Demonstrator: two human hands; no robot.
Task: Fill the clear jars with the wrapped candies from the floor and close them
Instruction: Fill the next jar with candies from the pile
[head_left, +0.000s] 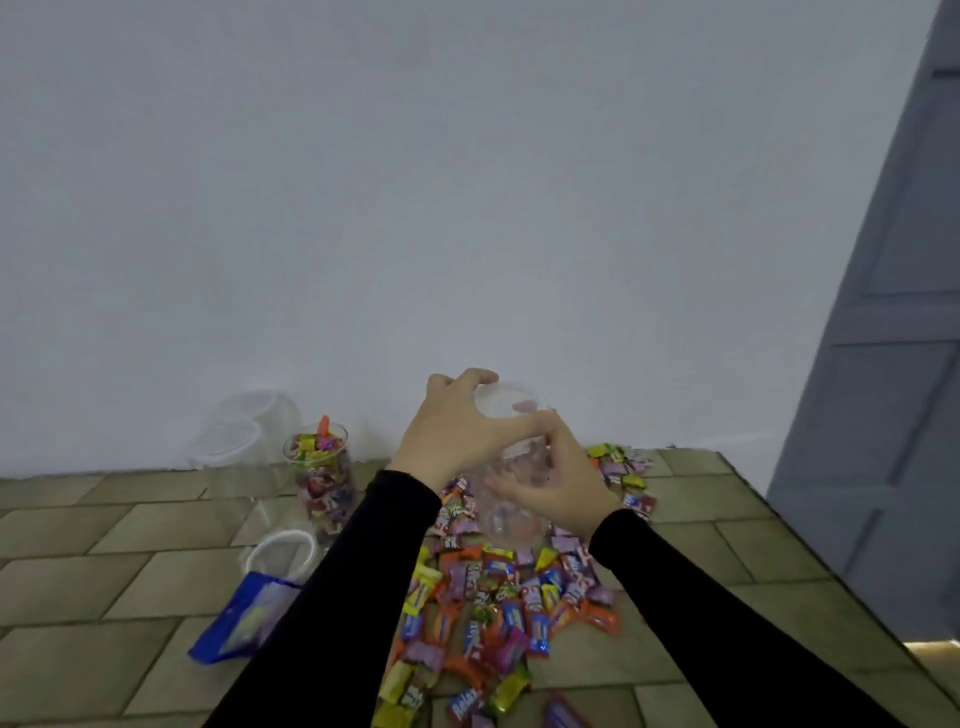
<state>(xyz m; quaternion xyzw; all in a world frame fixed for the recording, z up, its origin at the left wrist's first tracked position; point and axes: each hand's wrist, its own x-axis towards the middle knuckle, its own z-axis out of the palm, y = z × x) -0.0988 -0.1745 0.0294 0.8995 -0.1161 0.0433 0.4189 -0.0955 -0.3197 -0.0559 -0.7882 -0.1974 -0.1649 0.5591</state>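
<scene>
Jar in hand: clear empty jar (511, 467), held above the candy pile, its mouth tilted toward the wall.
Left hand (457, 431): fingers curled over the jar's rim and upper side, thumb stretched across the front of it.
Right hand (550, 480): fingers wrapped round the jar's lower wall, gripping it from the right.
Sleeves: both arms in black sleeves (727, 623), reaching in from the bottom edge.
Candies (493, 597): wrapped sweets in purple, orange, yellow, blue and green, heaped on the floor beneath and around the held jar.
Filled jar (323, 480): upright to the left of the pile, packed with candies to the brim, no lid on it.
Other jars: two clear empties (249, 431) against the wall; a third (283, 553) nearer, beside a blue packet (234, 621).
Floor (104, 571): olive-brown tiles.
Backdrop: white wall (415, 208), grey door (893, 364) at right.
</scene>
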